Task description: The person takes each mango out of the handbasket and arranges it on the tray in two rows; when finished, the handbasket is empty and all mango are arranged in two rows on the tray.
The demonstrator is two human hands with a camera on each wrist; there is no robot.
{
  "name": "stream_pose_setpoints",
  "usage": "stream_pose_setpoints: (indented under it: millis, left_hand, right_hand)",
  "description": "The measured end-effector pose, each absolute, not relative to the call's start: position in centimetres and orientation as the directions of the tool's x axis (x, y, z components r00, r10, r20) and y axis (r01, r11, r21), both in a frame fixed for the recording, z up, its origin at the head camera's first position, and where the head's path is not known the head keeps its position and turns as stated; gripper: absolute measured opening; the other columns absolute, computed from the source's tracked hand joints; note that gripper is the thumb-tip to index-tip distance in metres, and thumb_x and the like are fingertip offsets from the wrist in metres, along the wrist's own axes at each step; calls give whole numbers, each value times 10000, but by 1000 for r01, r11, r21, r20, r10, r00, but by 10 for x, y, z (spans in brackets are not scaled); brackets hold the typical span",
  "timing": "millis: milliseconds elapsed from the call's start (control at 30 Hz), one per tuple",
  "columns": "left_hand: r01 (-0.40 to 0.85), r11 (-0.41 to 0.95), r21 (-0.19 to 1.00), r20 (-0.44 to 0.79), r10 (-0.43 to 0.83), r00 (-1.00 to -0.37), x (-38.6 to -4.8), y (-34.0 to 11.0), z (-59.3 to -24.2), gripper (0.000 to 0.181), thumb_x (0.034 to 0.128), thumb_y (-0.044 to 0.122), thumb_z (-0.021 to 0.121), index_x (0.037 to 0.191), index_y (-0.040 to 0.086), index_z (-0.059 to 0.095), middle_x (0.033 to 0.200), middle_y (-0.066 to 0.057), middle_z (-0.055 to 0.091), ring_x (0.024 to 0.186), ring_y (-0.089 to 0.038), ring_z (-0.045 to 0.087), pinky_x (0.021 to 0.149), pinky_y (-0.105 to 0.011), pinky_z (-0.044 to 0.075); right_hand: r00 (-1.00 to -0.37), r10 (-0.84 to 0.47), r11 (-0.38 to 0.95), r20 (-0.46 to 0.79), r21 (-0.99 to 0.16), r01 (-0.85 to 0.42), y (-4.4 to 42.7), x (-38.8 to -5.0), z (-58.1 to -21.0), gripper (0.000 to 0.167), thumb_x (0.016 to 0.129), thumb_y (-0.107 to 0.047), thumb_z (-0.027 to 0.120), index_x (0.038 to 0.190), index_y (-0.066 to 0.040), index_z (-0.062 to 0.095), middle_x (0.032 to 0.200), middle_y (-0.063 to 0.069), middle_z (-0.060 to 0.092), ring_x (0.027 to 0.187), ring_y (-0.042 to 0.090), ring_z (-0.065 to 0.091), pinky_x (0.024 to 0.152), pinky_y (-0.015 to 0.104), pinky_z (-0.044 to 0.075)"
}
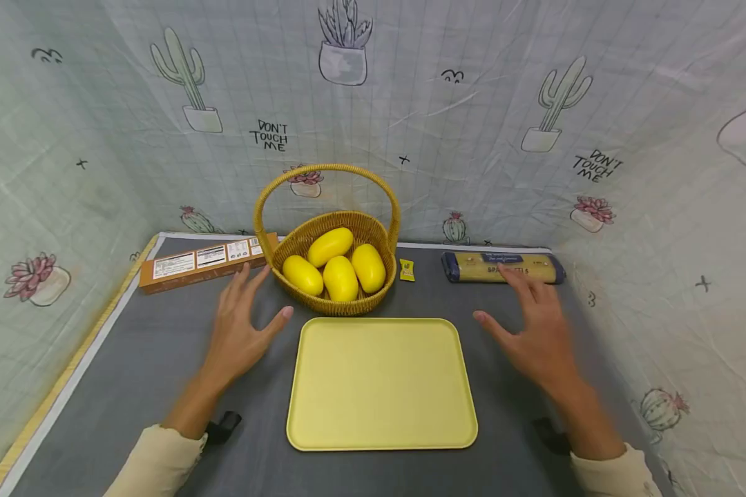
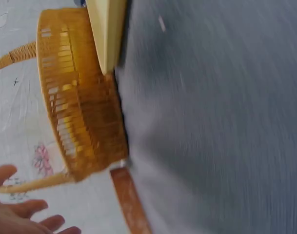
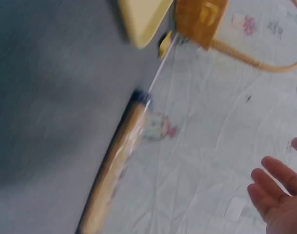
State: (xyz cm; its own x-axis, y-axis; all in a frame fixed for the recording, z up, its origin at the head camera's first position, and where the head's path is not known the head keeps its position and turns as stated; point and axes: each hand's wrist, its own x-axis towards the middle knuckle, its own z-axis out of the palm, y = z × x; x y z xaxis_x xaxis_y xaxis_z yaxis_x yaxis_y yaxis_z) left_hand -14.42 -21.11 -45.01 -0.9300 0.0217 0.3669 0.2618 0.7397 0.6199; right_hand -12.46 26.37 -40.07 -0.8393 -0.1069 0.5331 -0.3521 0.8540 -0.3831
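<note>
The left hand (image 1: 239,335) and right hand (image 1: 537,335) are spread above the worktop (image 1: 130,376), the left near the basket (image 1: 345,309) and box (image 1: 208,263), the right near the spaghetti (image 1: 469,269); the tray (image 1: 382,383) lies between them, just in front of the basket, which holds four yellow ovals (image 1: 340,279); a sachet (image 1: 407,270) lies beside it.

Behind and along both sides we see a pale, creased cloth (image 1: 423,186) printed with potted cacti (image 1: 179,69), pink succulents (image 1: 590,209) and "DON'T TOUCH ME" lettering (image 1: 270,136). Below it we look onto a dark grey tabletop (image 1: 130,359) with a white border (image 1: 82,369); toward the back we find a small yellow packet (image 1: 407,270).
</note>
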Motion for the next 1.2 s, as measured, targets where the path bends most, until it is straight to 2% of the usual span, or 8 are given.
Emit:
stream_pose_setpoints:
  millis: [100,200,367,600,733,1000,1100,1200]
  left_hand:
    - [210,672,711,326,-50,-944,-149,-203,-455,813,944,471,793,1650,320,419,1771,-125,239,1581,-513,267,1191,-809,244]
    - [175,610,773,282,-83,-956,-158,-197,-460,803,950,471,792,1647,365,407,1780,-102,211,1606,-479,253,1214,-776,283]
    - [147,505,851,219,-86,-972,-174,-189,-471,817,970,420,788,1667,332,371,1793,-116,128,1629,-434,224,1199,-697,404]
    - [111,414,904,169,-108,-980,-193,-182,-477,847,969,382,796,1681,257,355,1801,-105,26,1655,-406,137,1208,-666,414]
    - [98,352,931,145,-110,-983,-198,-182,-479,842,986,320,783,1690,219,331,1799,-76,3,1653,-396,155,1205,-654,424]
    - [67,227,972,84,-67,-994,-189,-173,-457,856,1013,152,733,1708,123,235,1785,-170,88,1646,-408,163,1250,-698,322]
    - [69,222,972,84,-55,-995,-187,-172,-452,859,1020,178,724,1711,100,220,1780,-207,91,1642,-448,141,1251,-713,292]
    - [65,212,975,77,-47,-996,-187,-172,-452,862,1029,179,705,1714,86,190,1781,-215,78,1637,-474,123,1242,-736,270]
  right_hand:
    - [-836,-108,824,537,-422,-378,249,-127,-401,898,817,-271,935,1605,-247,505,1440,185,587,1332,412,529,1013,680,473]
    - [-841,-124,795,527,-455,-402,231,-131,-399,881,827,-309,935,1598,-261,512,1465,169,587,1373,391,533,1055,682,479]
    - [-851,-175,735,495,-509,-447,199,-143,-396,847,854,-368,914,1595,-288,510,1500,122,583,1387,352,550,1091,658,495]
    - [-846,-273,634,458,-576,-516,156,-167,-402,778,909,-385,866,1591,-309,500,1492,56,589,1312,288,602,1063,548,543]
    - [-860,-303,592,410,-626,-507,134,-180,-409,753,919,-398,854,1580,-268,517,1458,59,605,1285,308,612,1038,503,557]
    - [-885,-349,580,310,-670,-463,97,-205,-417,697,921,-405,849,1527,-190,580,1445,114,609,1264,365,638,1020,510,593]
    - [-890,-367,583,270,-679,-446,86,-216,-420,679,917,-376,859,1506,-161,598,1464,116,607,1288,358,639,1052,493,592]
    - [-897,-382,607,223,-672,-425,78,-227,-424,668,914,-358,865,1496,-155,610,1446,125,627,1253,355,655,1029,471,595]
